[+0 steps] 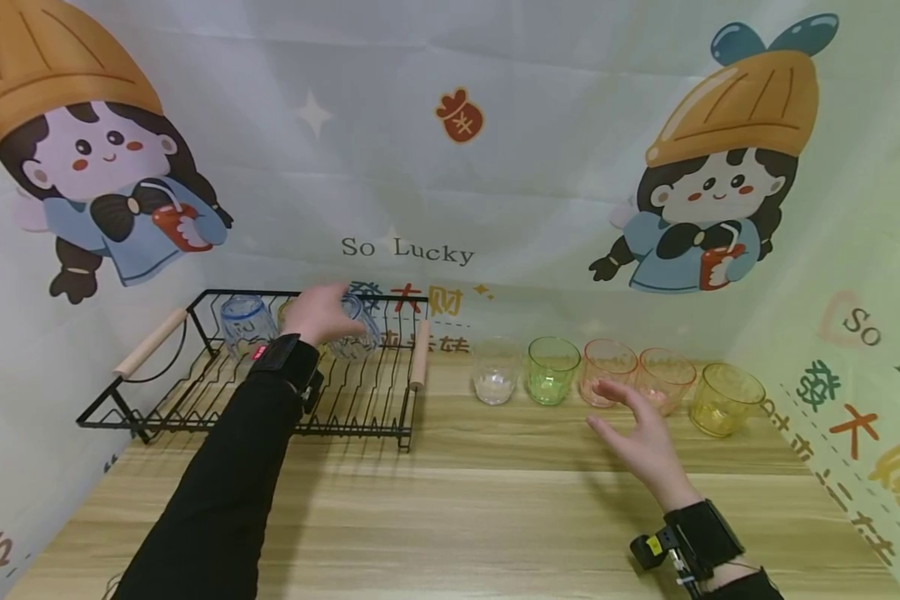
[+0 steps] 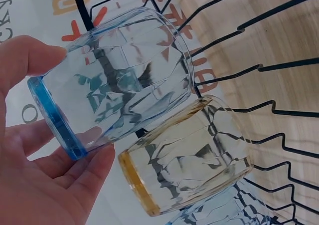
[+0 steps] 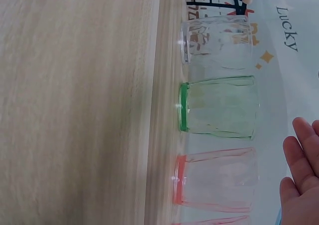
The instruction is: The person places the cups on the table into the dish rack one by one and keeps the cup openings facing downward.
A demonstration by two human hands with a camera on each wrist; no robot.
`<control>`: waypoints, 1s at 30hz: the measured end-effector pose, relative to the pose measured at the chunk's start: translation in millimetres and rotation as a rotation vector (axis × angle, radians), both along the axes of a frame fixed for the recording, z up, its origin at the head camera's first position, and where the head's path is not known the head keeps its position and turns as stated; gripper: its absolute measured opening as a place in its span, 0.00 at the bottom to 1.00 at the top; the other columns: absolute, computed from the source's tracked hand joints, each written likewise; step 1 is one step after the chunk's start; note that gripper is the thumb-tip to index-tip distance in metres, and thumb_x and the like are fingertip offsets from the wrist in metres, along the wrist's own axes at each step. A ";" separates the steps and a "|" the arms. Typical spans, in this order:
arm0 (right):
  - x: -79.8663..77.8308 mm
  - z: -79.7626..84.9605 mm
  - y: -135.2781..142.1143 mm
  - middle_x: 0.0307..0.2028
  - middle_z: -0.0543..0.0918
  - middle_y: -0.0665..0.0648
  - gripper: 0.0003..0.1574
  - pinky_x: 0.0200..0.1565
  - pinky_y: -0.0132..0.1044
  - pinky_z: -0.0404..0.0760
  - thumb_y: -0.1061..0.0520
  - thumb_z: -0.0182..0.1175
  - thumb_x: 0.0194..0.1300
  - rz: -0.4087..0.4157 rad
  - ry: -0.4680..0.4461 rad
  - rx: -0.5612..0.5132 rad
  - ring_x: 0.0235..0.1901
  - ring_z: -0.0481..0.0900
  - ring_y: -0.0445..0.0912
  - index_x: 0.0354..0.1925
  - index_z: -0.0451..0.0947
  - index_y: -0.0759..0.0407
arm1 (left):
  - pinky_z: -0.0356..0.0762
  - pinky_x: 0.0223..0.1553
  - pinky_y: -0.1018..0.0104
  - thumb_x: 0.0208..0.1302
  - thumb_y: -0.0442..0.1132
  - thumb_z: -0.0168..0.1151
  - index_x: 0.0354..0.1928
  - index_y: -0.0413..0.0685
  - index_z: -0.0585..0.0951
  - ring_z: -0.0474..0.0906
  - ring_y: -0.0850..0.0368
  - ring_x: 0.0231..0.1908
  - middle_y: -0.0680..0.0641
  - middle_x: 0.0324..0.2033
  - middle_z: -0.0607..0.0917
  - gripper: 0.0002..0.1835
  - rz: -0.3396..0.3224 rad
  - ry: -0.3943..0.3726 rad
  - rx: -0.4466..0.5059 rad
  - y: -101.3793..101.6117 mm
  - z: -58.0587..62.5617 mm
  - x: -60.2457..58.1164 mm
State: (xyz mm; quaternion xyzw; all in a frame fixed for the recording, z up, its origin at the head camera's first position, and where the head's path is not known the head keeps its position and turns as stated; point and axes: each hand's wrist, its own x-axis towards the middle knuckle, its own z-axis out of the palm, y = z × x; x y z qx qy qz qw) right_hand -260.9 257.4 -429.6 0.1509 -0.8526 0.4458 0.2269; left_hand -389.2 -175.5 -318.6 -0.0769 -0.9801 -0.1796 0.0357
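Though clear-sided, a blue-bottomed glass [image 2: 122, 80]

Black sleeves [image 1: 213, 492]; black wrist straps [image 1: 705, 535]; red tag [image 1: 258, 352] on left; yellow label [image 1: 653, 545] on right camera [image 1: 641, 559].

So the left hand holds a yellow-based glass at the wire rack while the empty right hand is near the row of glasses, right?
Not quite: the base is blue, as the left wrist view shows. The left hand does hold that glass at the wire rack, and the empty right hand is near the row of glasses.
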 end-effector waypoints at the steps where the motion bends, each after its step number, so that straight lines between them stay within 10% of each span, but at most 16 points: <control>1: 0.0 0.0 0.3 0.54 0.78 0.63 0.32 0.60 0.56 0.65 0.63 0.66 0.56 0.000 0.001 0.002 0.53 0.71 0.43 0.59 0.70 0.66 | 0.63 0.64 0.43 0.59 0.46 0.61 0.71 0.40 0.57 0.62 0.35 0.63 0.33 0.65 0.64 0.41 0.000 -0.001 -0.002 -0.1 -0.8 -0.9; 30: 1.5 -4.3 5.8 0.55 0.78 0.61 0.32 0.58 0.27 0.64 0.64 0.66 0.56 -0.016 0.003 0.018 0.53 0.69 0.34 0.59 0.69 0.67 | 0.65 0.62 0.43 0.60 0.46 0.60 0.71 0.37 0.56 0.66 0.34 0.59 0.30 0.63 0.67 0.41 0.018 -0.032 -0.107 3.7 -12.3 -9.1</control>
